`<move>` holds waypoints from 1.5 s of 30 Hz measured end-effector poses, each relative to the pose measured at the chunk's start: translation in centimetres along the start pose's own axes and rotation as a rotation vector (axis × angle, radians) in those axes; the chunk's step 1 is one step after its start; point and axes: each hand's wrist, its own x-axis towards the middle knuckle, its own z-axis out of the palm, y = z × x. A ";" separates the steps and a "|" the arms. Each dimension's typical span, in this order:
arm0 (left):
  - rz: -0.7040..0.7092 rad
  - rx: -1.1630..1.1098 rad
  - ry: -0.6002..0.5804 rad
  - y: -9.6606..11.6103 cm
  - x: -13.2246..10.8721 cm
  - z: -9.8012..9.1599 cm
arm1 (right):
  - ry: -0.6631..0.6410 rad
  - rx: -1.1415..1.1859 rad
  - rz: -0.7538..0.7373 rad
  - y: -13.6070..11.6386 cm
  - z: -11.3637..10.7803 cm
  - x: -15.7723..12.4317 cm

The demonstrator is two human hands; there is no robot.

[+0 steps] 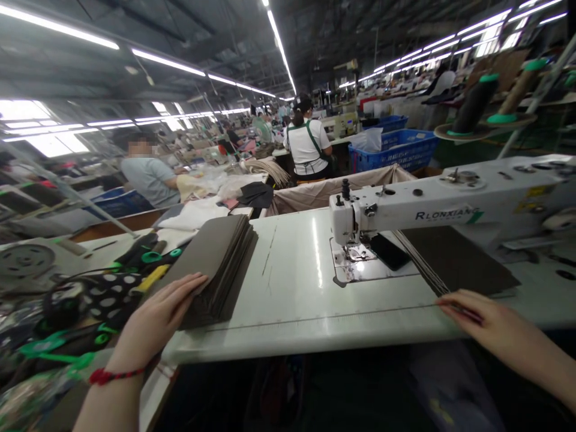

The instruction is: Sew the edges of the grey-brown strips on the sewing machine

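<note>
My left hand (173, 300) lies at the near left edge of a tall stack of dark grey fabric pieces (213, 249), its fingers together against the top piece. At the right, my right hand (470, 312) is closed at the near corner of a lower dark stack (454, 255), with a thin dark reddish object showing between its fingers. A white sewing machine (405, 204) stands over the pale table (292, 270). Beside its needle plate lies a black phone (389, 251).
Thread cones and a polka-dot cloth (110, 295) crowd the left side. Behind the table are a cloth-lined bin (310, 195), a blue crate (391, 153) and two people. Thread cones on a stand (474, 108) rise at the back right.
</note>
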 end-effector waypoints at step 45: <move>0.161 -0.325 -0.277 23.5 7.3 11.9 | -0.190 -0.100 -0.363 -8.7 9.3 11.2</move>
